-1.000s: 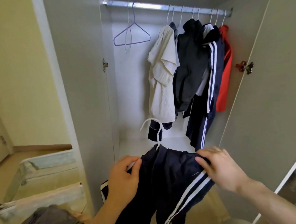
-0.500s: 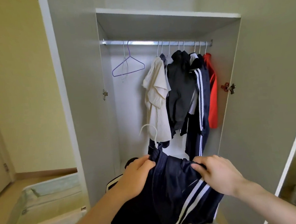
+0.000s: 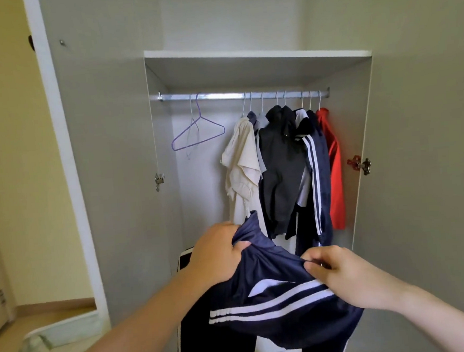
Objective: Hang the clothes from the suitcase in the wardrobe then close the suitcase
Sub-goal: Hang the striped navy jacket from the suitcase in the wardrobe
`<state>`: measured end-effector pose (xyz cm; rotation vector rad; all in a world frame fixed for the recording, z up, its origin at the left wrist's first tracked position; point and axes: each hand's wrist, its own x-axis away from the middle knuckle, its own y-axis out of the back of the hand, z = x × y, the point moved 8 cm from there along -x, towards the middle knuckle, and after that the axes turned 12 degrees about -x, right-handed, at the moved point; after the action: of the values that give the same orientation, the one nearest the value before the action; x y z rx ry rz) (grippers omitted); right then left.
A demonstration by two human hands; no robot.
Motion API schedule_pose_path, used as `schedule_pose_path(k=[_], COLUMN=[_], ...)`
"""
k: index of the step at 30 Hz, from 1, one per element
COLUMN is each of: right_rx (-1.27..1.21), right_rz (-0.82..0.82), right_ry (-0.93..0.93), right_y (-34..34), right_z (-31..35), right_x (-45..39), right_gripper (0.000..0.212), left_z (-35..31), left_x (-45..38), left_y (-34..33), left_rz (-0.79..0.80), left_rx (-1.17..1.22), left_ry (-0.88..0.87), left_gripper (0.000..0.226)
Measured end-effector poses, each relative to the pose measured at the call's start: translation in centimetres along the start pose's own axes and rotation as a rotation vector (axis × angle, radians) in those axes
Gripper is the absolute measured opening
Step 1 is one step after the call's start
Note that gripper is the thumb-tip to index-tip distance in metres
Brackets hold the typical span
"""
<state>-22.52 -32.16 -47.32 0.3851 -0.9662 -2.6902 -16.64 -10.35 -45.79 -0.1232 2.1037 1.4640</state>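
Both hands grip navy trousers: left hand, right hand; waistband spans left-right, legs hang down.

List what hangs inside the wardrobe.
On the rail: an empty purple hanger, cream shirt, dark jacket, navy striped garment, red garment. Others between them are mostly covered.

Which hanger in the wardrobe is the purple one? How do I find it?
Look inside the open wardrobe at the silver rail under the shelf. The clothes crowd its right end; the purple hanger hangs left of them, beside a thin white hanger. It is the only coloured hanger with nothing on it.
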Motion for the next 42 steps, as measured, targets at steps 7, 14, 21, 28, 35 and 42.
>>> schedule_pose_path(k=[7,14,21,28,35,42], right_rx=[-0.184,-0.760,-0.944,-0.878,-0.784,-0.694], right_rz=[0.108,-0.126,-0.221,-0.272,-0.432,-0.547], right_ry=[-0.034,-0.011,0.023,0.063,0.062,0.053], right_y=[0.4,1.1,0.9,1.0,3.2,6.6], right_z=[-0.1,1.4,4.9,8.4,10.3,11.0], right_x=[-2.4,-4.1,-6.5,-13.2,-22.3,-29.8], right_gripper=[0.035,0.023,0.032,0.024,0.008,0.020], left_z=[1.2,0.2,-1.0,2.2,5.6,8.5], left_x=[-6.6,-9.4,-11.3,-15.2,-20.3,-25.1], left_y=[2.6,5.3,8.0,10.7,14.0,20.2], left_rz=[-0.030,-0.104,-0.040,0.034,0.011,-0.038], left_rx=[-0.167,0.088,-0.003,-0.352,-0.627,-0.818], left_ry=[-0.032,0.042,0.020,0.058,0.103,0.190], left_gripper=[0.026,0.018,0.018,0.024,0.051,0.060])
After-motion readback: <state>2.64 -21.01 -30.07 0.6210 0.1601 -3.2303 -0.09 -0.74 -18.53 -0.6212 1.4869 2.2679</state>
